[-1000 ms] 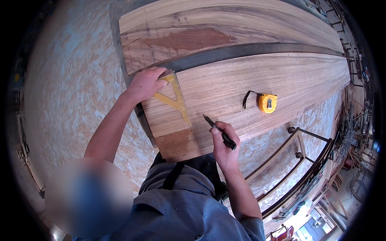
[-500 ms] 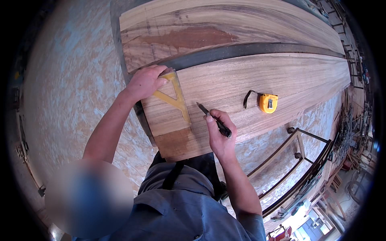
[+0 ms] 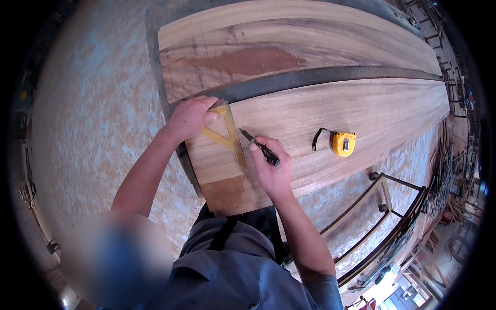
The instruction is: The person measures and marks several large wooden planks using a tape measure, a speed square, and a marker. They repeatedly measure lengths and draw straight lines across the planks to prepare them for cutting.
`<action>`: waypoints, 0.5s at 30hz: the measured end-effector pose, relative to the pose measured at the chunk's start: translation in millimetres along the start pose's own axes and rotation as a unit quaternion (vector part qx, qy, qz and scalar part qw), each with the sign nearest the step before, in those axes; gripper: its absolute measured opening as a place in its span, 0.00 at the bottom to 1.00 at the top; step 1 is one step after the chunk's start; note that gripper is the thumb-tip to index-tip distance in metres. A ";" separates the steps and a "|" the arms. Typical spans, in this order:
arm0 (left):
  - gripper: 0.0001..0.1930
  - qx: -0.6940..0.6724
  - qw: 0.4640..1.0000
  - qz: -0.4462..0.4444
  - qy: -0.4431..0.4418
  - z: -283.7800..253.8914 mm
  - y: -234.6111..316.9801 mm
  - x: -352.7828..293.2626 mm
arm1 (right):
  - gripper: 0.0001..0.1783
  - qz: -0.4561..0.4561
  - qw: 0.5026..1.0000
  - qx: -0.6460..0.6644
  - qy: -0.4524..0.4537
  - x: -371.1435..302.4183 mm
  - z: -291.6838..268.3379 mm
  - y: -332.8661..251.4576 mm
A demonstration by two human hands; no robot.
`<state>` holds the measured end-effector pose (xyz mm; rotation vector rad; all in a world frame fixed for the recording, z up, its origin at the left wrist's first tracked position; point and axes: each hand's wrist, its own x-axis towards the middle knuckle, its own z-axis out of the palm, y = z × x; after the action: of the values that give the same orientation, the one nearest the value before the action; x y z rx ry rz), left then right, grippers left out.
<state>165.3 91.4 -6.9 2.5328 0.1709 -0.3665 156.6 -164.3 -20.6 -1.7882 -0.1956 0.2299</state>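
Note:
A yellow triangular square (image 3: 231,126) lies over the left end of the near wooden board (image 3: 330,106). My left hand (image 3: 191,119) is closed on the square's far corner, at the board's far edge. In my right hand (image 3: 274,175) is a black pen-like marker (image 3: 266,153), gripped between thumb and fingers. Its tip points up and left, close beside the square's long right edge; whether it touches the wood I cannot tell. A darker brown patch (image 3: 226,196) shows on the board's near left corner.
A yellow tape measure (image 3: 344,144) with a black strap rests on the board to the right. Behind lies a second board (image 3: 310,36), across a dark grey gap (image 3: 289,80). A metal-framed cart (image 3: 356,204) stands on the floor at the right.
My right hand has moved left with the marker, bringing its tip nearer the square's edge. My left hand stays on the square. The whole view has shifted slightly.

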 end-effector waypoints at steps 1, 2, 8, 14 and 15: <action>0.21 -0.003 1.000 0.009 0.008 0.7 -0.6 -0.4 | 0.10 0.005 1.000 0.005 0.001 1.9 1.2 0.3; 0.19 -0.005 1.000 0.018 0.017 1.3 -1.5 -0.3 | 0.10 0.007 1.000 0.000 -0.003 4.6 2.2 -0.7; 0.23 0.001 1.000 0.016 0.005 3.1 -5.7 1.9 | 0.12 0.016 1.000 -0.005 -0.019 21.3 11.6 -3.3; 0.22 -0.013 1.000 0.012 0.003 1.3 -3.1 0.3 | 0.13 0.015 0.999 -0.011 -0.025 36.4 23.5 -6.0; 0.22 -0.012 1.000 0.016 0.004 1.3 -3.4 0.3 | 0.14 0.014 1.000 -0.007 -0.022 38.7 26.1 -4.8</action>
<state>164.7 93.5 -9.7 2.5114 0.1370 -0.3406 187.1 -128.8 -23.6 -1.8026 -0.2038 0.2899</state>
